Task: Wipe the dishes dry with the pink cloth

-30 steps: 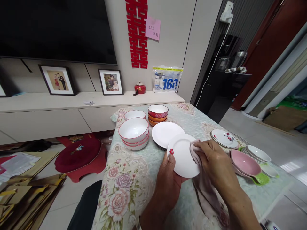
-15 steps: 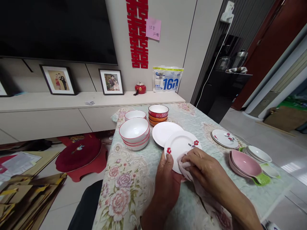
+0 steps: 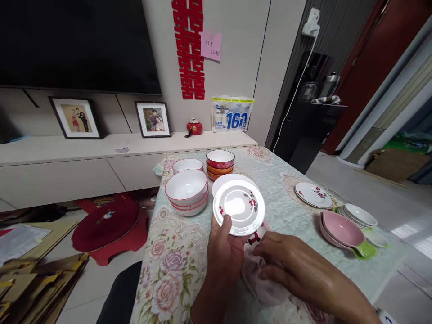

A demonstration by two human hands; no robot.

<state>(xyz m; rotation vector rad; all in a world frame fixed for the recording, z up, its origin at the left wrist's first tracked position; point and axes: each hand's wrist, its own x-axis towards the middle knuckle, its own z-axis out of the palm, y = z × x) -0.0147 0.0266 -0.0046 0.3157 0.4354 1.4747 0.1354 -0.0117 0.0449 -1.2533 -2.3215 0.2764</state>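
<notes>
A white plate (image 3: 239, 208) with red flowers is in my left hand (image 3: 222, 256), the thumb on its near rim and the fingers beneath. The plate is tilted and glare covers its middle. My right hand (image 3: 292, 258) is just below and right of the plate, apart from it, closed on a pale pinkish cloth (image 3: 259, 281) that hangs down to the table. Behind the cloth, a pink-edged thing (image 3: 258, 235) with a dark and red pattern shows partly; the rest is hidden. A white plate (image 3: 232, 179) lies behind the held one, mostly covered.
White red-rimmed bowls (image 3: 187, 191) are stacked at the left, and red and orange bowls (image 3: 220, 164) behind. On the right are flowered plates (image 3: 312, 194), pink bowls (image 3: 342, 229) and small white bowls (image 3: 359, 215). A red stool (image 3: 108, 225) stands left of the table.
My right hand and the cloth have come off the plate and dropped toward me. My left hand has shifted the plate slightly left, and it now catches the light.
</notes>
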